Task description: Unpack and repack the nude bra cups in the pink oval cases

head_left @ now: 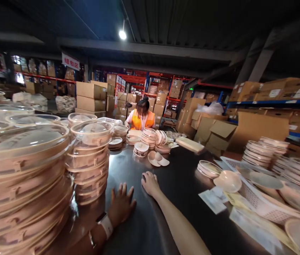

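My left hand [122, 205], with a watch and a bracelet at the wrist, rests palm down on the dark table [144, 219], fingers spread. My right hand [150, 182] lies a little farther forward on the same surface, fingers slightly bent and apart. Neither hand holds anything. Left of my left hand rises a stack of round containers [87, 166] with clear lids, beside a larger, blurred stack [19, 184]. Beyond my right hand are pale shallow pieces [157, 159], a small round stack [140, 149] and more stacked round pieces [149, 135].
A person in an orange vest [141, 120] sits across the table. To the right are a white perforated basket [261, 203] with round pieces, a pale bowl [228, 181], plastic packets [213, 200] and round stacks [257, 154]. Cardboard boxes [90, 97] and loaded shelves stand behind.
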A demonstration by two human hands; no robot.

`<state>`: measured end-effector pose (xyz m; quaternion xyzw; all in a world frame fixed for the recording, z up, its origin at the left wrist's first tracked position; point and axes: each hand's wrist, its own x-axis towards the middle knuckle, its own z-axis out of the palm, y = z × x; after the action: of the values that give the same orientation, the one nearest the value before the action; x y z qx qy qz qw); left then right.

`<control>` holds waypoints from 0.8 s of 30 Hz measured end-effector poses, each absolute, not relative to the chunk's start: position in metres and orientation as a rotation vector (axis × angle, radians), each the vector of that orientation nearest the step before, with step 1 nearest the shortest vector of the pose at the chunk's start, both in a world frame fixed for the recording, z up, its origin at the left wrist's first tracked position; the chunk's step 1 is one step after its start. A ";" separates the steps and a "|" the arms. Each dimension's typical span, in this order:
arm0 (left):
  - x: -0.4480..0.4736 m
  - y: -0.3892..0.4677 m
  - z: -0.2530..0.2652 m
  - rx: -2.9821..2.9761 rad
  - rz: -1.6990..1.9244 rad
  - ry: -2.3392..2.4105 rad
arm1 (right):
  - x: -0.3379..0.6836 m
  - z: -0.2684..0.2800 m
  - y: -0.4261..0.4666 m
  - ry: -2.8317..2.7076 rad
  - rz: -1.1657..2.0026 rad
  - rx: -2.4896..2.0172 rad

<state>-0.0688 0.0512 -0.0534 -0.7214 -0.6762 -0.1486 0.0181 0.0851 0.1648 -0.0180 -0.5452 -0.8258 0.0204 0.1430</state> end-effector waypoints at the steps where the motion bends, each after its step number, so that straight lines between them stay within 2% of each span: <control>1: -0.070 0.053 -0.055 -2.248 -0.465 -2.109 | 0.079 -0.018 0.180 -2.368 0.041 -1.578; 7: -0.073 0.057 -0.053 -2.299 -0.497 -2.173 | 0.052 -0.017 0.246 -2.279 -0.039 -1.611; 12: -0.076 0.056 -0.049 -2.393 -0.558 -2.193 | 0.042 -0.014 0.262 -2.058 -0.135 -1.685; 18: -0.079 0.054 -0.039 -2.407 -0.474 -2.212 | 0.047 -0.015 0.260 -1.885 -0.036 -1.796; 24: -0.085 0.049 -0.025 -2.422 -0.297 -2.172 | 0.065 -0.017 0.202 -2.102 0.123 -1.546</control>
<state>-0.0850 0.0486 -0.0254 -0.7398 -0.6637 -0.0908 -0.0625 0.0649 0.2023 -0.0174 -0.5713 -0.7766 0.0456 0.2616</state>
